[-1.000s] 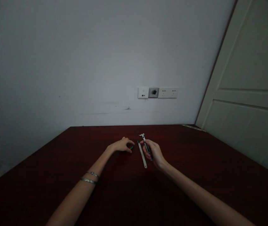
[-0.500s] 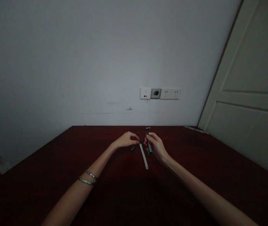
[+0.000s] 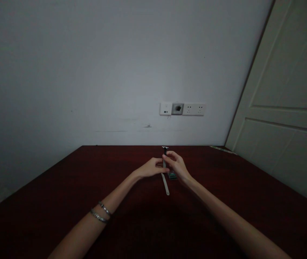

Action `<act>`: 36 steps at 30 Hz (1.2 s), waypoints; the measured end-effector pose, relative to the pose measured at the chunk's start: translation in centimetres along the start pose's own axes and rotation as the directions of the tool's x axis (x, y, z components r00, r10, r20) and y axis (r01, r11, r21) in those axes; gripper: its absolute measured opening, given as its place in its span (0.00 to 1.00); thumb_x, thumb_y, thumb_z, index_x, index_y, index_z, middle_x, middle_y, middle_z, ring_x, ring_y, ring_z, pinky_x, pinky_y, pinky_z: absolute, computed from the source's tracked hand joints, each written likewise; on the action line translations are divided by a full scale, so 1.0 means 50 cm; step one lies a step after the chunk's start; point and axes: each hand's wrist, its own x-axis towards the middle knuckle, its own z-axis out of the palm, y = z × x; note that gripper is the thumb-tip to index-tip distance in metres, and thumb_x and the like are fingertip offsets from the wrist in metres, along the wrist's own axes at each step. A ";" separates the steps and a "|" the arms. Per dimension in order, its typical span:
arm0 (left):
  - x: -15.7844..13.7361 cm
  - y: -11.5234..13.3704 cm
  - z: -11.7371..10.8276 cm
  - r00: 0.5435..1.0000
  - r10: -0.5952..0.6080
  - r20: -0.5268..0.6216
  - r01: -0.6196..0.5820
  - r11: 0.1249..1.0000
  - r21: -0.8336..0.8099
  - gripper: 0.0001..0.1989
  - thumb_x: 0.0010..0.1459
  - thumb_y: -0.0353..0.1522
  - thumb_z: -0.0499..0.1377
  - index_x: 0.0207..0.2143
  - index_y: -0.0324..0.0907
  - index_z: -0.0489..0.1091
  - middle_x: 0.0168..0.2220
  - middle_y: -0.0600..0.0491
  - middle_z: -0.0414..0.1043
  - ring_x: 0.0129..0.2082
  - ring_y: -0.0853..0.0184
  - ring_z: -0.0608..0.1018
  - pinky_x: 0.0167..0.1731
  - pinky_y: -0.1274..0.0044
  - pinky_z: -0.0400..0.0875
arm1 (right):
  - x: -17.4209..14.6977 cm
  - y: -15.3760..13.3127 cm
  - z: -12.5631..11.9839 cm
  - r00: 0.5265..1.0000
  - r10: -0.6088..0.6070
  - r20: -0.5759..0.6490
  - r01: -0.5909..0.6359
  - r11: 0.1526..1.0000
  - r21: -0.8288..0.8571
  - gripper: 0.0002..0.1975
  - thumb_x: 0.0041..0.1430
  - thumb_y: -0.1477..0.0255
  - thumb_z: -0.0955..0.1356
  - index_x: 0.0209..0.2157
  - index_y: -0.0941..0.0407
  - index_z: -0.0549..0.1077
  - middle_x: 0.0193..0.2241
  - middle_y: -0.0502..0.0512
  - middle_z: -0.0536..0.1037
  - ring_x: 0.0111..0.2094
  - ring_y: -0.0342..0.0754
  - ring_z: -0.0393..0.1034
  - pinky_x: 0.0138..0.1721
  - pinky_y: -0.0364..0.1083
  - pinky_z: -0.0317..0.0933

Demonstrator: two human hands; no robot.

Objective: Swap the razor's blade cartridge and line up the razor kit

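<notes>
A slim grey-and-dark razor point(image 3: 164, 152) with a T-shaped head stands nearly upright between my hands. My right hand point(image 3: 178, 167) pinches its handle from the right with thumb and fingertips. Around the lower handle, the fingers of my left hand point(image 3: 152, 168) close from the left. Below them lies a flat, pale strip point(image 3: 165, 185) with a small hole at its near end; my left fingers hide its far end. A small green packet-like thing point(image 3: 172, 176) lies on the table beside my right hand, partly covered by it.
The dark red tabletop point(image 3: 132, 212) runs back to a pale wall point(image 3: 115, 72). Sockets point(image 3: 193, 109) are set in the wall above the table. At the right rises a panelled door-like surface point(image 3: 285, 118), with a thin patterned strip point(image 3: 222, 149) near the table's back right corner.
My left hand has moved right and closed on the razor's lower handle. The razor has shifted slightly left and become more upright. The small dark-green piece near my left hand is now hidden.
</notes>
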 end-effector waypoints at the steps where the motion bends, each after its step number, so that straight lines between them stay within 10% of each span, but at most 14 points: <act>1: 0.003 -0.003 0.005 0.999 0.011 -0.036 -0.012 1.000 -0.014 0.18 0.47 0.36 0.62 0.39 0.33 0.71 0.36 0.47 0.74 0.35 0.66 0.74 0.37 0.75 0.66 | -0.002 -0.002 0.002 1.000 0.004 0.006 -0.004 1.000 0.001 0.19 0.37 0.60 0.73 0.29 0.57 0.68 0.25 0.48 0.69 0.24 0.40 0.63 0.23 0.39 0.57; 8: -0.005 0.015 0.001 0.991 -0.008 -0.135 -0.009 0.993 -0.120 0.15 0.47 0.36 0.62 0.33 0.32 0.71 0.29 0.48 0.74 0.30 0.66 0.75 0.37 0.72 0.67 | 0.000 -0.021 -0.014 0.991 0.107 0.082 -0.107 0.994 -0.001 0.19 0.45 0.59 0.69 0.36 0.55 0.67 0.28 0.49 0.70 0.22 0.40 0.65 0.22 0.40 0.60; 12: -0.023 0.041 -0.022 0.986 -0.061 -0.155 0.040 0.990 -0.136 0.15 0.48 0.34 0.62 0.36 0.33 0.70 0.27 0.48 0.74 0.29 0.67 0.76 0.36 0.72 0.68 | -0.005 -0.014 -0.047 0.969 0.229 0.094 -0.195 0.941 -0.277 0.11 0.51 0.65 0.65 0.36 0.56 0.67 0.31 0.53 0.72 0.25 0.41 0.67 0.23 0.40 0.61; 17: -0.035 0.064 -0.037 0.980 -0.123 -0.155 0.107 0.988 -0.111 0.15 0.49 0.34 0.61 0.37 0.33 0.70 0.30 0.45 0.75 0.29 0.66 0.77 0.31 0.74 0.69 | -0.052 0.026 -0.059 0.903 0.327 0.279 0.036 0.588 -0.808 0.07 0.53 0.72 0.62 0.31 0.58 0.71 0.25 0.54 0.74 0.24 0.42 0.68 0.25 0.41 0.59; 21: -0.034 0.067 -0.038 0.975 -0.146 -0.169 0.133 0.987 -0.086 0.14 0.50 0.34 0.60 0.38 0.34 0.69 0.30 0.46 0.74 0.29 0.67 0.77 0.28 0.76 0.70 | -0.077 0.046 -0.037 0.941 0.181 0.286 0.248 0.207 -0.946 0.10 0.56 0.71 0.60 0.36 0.58 0.70 0.35 0.61 0.75 0.37 0.50 0.70 0.35 0.44 0.59; 24: -0.034 0.064 -0.039 0.977 -0.138 -0.159 0.127 0.989 -0.078 0.15 0.50 0.34 0.60 0.39 0.34 0.70 0.31 0.45 0.74 0.31 0.66 0.77 0.28 0.77 0.70 | -0.077 0.055 -0.021 0.941 0.210 0.266 0.257 0.072 -0.964 0.12 0.59 0.70 0.58 0.40 0.59 0.67 0.38 0.64 0.74 0.38 0.53 0.70 0.35 0.46 0.59; 36: -0.030 0.051 -0.042 0.978 -0.137 -0.159 0.125 0.989 -0.083 0.16 0.48 0.36 0.61 0.38 0.35 0.70 0.31 0.46 0.74 0.31 0.65 0.78 0.26 0.78 0.70 | -0.082 0.095 -0.011 0.937 0.225 0.268 0.257 0.081 -0.963 0.15 0.58 0.73 0.57 0.46 0.61 0.62 0.38 0.66 0.74 0.37 0.55 0.71 0.35 0.49 0.60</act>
